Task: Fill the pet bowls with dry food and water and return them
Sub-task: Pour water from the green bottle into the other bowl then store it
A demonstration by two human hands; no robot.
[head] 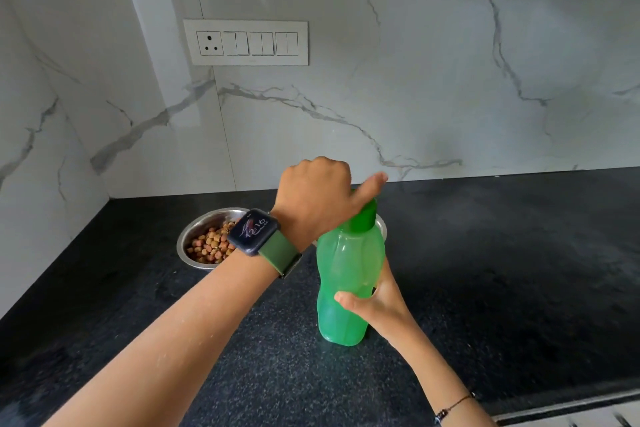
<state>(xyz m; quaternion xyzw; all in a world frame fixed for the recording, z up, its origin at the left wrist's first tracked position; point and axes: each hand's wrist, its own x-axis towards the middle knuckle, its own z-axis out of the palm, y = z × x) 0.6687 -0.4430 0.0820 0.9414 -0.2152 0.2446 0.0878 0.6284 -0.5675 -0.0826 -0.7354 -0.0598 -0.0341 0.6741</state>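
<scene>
A translucent green water bottle stands upright on the black granite counter. My right hand grips its lower body from the right side. My left hand, with a smartwatch on a green strap at the wrist, is closed over the dark green cap, thumb sticking out to the right. Behind my left wrist sits a steel bowl holding brown dry food pellets. A sliver of a second steel bowl's rim shows just behind the bottle; its contents are hidden.
A white marble-look wall rises behind the counter, with a switch and socket panel above the bowls. A side wall closes the counter's left end. The counter's front edge runs along the lower right.
</scene>
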